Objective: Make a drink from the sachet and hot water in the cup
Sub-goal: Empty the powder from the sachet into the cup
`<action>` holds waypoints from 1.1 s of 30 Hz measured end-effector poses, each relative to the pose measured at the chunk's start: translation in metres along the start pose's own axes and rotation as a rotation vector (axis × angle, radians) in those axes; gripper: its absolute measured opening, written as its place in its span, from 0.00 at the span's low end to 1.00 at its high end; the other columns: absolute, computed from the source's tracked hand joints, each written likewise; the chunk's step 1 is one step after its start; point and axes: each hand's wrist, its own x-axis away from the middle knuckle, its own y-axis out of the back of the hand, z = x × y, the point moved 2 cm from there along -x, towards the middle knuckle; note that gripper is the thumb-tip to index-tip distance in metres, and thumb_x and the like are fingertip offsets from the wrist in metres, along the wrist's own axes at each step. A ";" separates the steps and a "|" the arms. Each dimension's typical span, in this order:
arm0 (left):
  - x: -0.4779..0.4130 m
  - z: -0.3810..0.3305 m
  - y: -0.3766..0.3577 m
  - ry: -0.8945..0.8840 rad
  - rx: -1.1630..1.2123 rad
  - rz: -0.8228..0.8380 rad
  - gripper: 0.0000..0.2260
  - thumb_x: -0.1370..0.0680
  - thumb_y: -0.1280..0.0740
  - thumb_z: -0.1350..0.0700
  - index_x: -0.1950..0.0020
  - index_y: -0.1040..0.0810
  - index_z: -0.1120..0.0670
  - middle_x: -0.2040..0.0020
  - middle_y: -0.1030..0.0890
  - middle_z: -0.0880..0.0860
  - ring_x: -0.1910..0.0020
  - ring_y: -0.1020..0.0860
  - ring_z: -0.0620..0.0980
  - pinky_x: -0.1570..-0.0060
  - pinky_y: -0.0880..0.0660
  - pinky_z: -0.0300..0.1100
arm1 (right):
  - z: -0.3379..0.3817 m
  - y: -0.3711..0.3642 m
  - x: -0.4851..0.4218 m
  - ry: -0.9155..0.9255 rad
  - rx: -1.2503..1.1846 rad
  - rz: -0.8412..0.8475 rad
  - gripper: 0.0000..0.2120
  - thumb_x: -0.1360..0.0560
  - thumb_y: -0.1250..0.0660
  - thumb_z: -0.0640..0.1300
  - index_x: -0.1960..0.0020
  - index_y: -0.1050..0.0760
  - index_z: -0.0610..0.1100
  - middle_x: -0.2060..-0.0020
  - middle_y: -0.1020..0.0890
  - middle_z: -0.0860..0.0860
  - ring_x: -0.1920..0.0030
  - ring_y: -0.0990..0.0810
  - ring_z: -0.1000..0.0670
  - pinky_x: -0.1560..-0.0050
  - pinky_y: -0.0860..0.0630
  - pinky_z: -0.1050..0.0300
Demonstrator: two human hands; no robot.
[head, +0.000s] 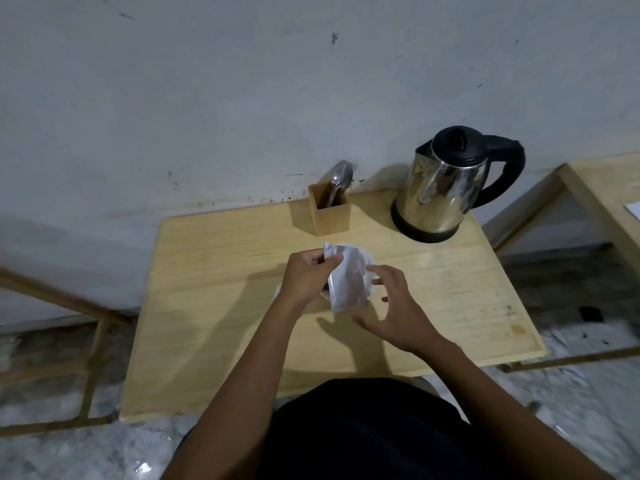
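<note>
While left hand [308, 277] pinches the silver sachet [348, 280] by its top corner above the mostly hidden cup [371, 271], right hand [391, 306] hovers spread and empty beside it; kettle [446, 188] untouched, pouring and stirring left.

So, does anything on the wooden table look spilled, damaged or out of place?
Nothing is spilled. The steel kettle with black handle and the wooden cutlery box stand upright. The left hand pinches the silver sachet; the right hand is open. The table shows only faint stains.
</note>
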 end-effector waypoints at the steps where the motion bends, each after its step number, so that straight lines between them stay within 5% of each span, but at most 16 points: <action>1: -0.002 0.000 -0.003 0.014 -0.005 0.009 0.17 0.35 0.28 0.42 0.62 0.23 0.55 0.62 0.27 0.54 0.63 0.28 0.51 0.60 0.29 0.47 | 0.000 0.000 0.002 0.014 0.040 -0.009 0.38 0.34 0.25 0.57 0.29 0.38 0.55 0.32 0.38 0.56 0.40 0.28 0.56 0.49 0.23 0.58; 6: -0.007 -0.005 -0.016 0.072 0.024 0.001 0.12 0.28 0.28 0.53 0.55 0.18 0.62 0.53 0.16 0.65 0.51 0.17 0.62 0.52 0.20 0.60 | 0.001 0.000 -0.001 0.134 0.063 -0.191 0.19 0.29 0.26 0.47 0.40 0.25 0.51 0.41 0.27 0.56 0.45 0.24 0.59 0.56 0.20 0.53; 11: -0.012 -0.007 -0.018 0.131 0.028 -0.034 0.10 0.25 0.31 0.55 0.55 0.17 0.62 0.58 0.15 0.60 0.61 0.15 0.57 0.56 0.17 0.56 | -0.005 0.003 -0.006 0.204 0.023 -0.331 0.12 0.28 0.29 0.32 0.47 0.21 0.43 0.49 0.21 0.51 0.50 0.21 0.55 0.52 0.21 0.54; 15: -0.018 -0.004 -0.005 0.074 -0.037 -0.076 0.12 0.23 0.34 0.51 0.43 0.20 0.55 0.61 0.17 0.54 0.71 0.21 0.49 0.68 0.20 0.41 | -0.008 0.011 -0.021 0.147 0.041 -0.321 0.08 0.25 0.31 0.36 0.46 0.20 0.44 0.52 0.19 0.51 0.54 0.20 0.55 0.54 0.20 0.53; 18: -0.023 0.005 0.007 -0.038 -0.177 -0.032 0.13 0.20 0.38 0.51 0.37 0.24 0.50 0.58 0.18 0.50 0.67 0.24 0.44 0.65 0.28 0.35 | -0.006 0.017 -0.034 0.089 0.108 -0.271 0.07 0.23 0.32 0.41 0.45 0.20 0.46 0.53 0.18 0.53 0.56 0.21 0.56 0.55 0.20 0.53; 25: -0.040 0.014 0.011 -0.231 -0.430 0.000 0.08 0.23 0.34 0.55 0.46 0.18 0.51 0.53 0.21 0.53 0.60 0.24 0.47 0.58 0.30 0.36 | 0.004 0.038 -0.063 0.006 0.254 -0.084 0.07 0.23 0.33 0.47 0.46 0.21 0.50 0.54 0.17 0.56 0.56 0.21 0.56 0.55 0.23 0.54; 33: -0.050 0.016 0.014 -0.242 -0.404 -0.059 0.07 0.23 0.33 0.58 0.48 0.16 0.56 0.56 0.20 0.49 0.54 0.22 0.49 0.58 0.31 0.32 | 0.012 0.052 -0.082 0.033 0.178 -0.070 0.03 0.23 0.31 0.45 0.49 0.21 0.50 0.59 0.17 0.57 0.57 0.20 0.57 0.52 0.21 0.52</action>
